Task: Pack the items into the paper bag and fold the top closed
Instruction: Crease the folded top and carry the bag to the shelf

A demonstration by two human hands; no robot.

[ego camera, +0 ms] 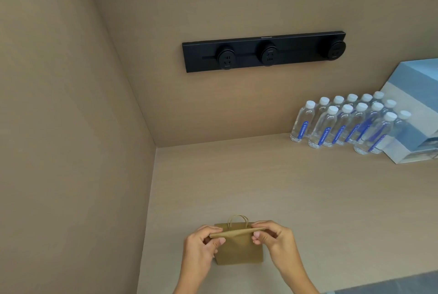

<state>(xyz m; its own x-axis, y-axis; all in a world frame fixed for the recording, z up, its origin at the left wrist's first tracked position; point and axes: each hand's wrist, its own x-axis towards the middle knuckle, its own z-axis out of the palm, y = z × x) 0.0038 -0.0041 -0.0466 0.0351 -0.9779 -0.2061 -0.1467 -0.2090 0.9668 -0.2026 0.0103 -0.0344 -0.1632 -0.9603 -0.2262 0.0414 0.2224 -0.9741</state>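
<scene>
Paper bag, unprinted, has its folded top pinched by left hand and right hand.

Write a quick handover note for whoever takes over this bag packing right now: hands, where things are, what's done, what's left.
Left hand: pinching the left end of the folded top of the paper bag.
Right hand: pinching the right end of that fold.
Bag stands on the counter near the corner, handles sticking up behind the fold.
Done: top rolled over. Contents are hidden, so packing cannot be confirmed.
Left: crease the fold flat and release.
Water bottles stand far right, by the wall.
</scene>
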